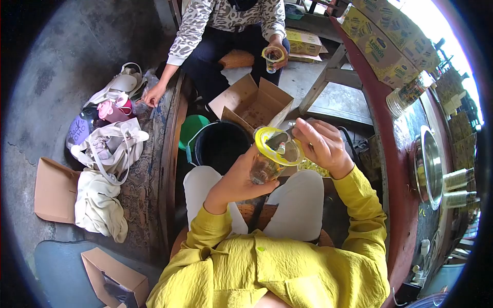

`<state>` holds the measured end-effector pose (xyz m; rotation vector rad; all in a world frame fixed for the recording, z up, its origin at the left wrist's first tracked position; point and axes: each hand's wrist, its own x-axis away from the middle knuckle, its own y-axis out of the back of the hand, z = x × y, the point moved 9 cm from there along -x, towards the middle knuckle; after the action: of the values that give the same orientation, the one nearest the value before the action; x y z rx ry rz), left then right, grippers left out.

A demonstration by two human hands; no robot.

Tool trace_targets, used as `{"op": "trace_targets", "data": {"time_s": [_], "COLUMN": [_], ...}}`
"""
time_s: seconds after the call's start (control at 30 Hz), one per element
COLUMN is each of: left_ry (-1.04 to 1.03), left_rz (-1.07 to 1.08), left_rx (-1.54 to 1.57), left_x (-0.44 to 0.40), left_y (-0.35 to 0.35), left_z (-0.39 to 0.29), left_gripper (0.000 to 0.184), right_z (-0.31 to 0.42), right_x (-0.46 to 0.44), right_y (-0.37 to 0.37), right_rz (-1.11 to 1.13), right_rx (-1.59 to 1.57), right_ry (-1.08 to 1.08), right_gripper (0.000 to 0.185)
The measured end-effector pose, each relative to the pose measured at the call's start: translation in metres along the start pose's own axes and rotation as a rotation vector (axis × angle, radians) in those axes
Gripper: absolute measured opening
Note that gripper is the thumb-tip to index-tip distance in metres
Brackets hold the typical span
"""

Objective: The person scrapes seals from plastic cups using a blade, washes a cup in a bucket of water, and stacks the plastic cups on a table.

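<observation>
My left hand [233,178] is wrapped around a clear plastic cup [264,170] with a yellow-edged top, held above my knees and tilted toward me. A small whitish piece shows at the cup's opening, too small to name. My right hand [326,148] is at the cup's right rim, thumb and fingers closed together on the clear lid film [294,152], which stands partly away from the cup. The fingertips partly hide where they grip it.
A black bucket [223,146] and an open cardboard box [252,101] stand ahead. Opposite, a person in a patterned top [231,19] holds a similar cup [272,55]. Bags [110,146] lie left. On the right ledge are a metal basin [429,167] and stacked cups [408,95].
</observation>
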<state>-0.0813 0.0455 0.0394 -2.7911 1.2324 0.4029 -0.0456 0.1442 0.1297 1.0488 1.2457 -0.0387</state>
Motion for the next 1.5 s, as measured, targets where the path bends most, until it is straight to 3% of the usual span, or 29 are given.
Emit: {"op": "trace_targets", "data": {"time_s": [0.2,0.3,0.33,0.47,0.63,0.73,0.93,1.03,1.17,1.3,1.5], "left_ry": [0.039,-0.212,-0.192,-0.176,-0.24,-0.21,-0.17,-0.127,-0.191,-0.266,-0.306], "left_rz": [-0.033,-0.108,-0.101,-0.094,-0.099,-0.075,-0.053,-0.135,-0.181,-0.221,-0.3], "left_rx": [0.188,-0.193,-0.175,-0.109,-0.064,-0.01,0.034,0.086,-0.099,-0.333,-0.339], "left_x": [-0.003,-0.008,-0.008,-0.005,0.002,0.002,0.0,0.003,0.006,0.007,0.011], "left_y": [0.004,0.013,0.014,0.017,0.017,0.016,0.014,0.018,0.026,0.03,0.032], "left_z": [0.018,-0.009,-0.007,-0.006,-0.016,-0.011,-0.018,-0.009,-0.016,-0.033,-0.034], "left_gripper": [0.07,0.068,0.068,0.063,0.055,0.055,0.057,0.06,0.061,0.054,0.059], "right_z": [0.0,0.004,0.005,-0.005,-0.03,-0.027,-0.026,-0.02,0.012,0.023,0.036], "right_x": [-0.006,-0.018,-0.022,-0.025,-0.021,-0.02,-0.022,-0.023,-0.028,-0.031,-0.032], "right_y": [0.003,0.014,0.018,0.02,0.008,0.001,0.003,0.015,0.029,0.031,0.037], "right_rz": [0.02,0.016,0.014,0.071,0.172,0.281,0.286,0.225,0.141,0.151,0.091], "right_rx": [-0.001,0.045,0.07,-0.015,-0.324,-0.327,-0.347,-0.173,0.22,0.295,0.425], "right_ry": [-0.02,0.008,0.026,-0.198,-0.508,-0.486,-0.537,-0.462,-0.029,0.052,0.167], "right_gripper": [0.061,0.062,0.062,0.06,0.037,0.039,0.037,0.034,0.023,0.022,0.019]}}
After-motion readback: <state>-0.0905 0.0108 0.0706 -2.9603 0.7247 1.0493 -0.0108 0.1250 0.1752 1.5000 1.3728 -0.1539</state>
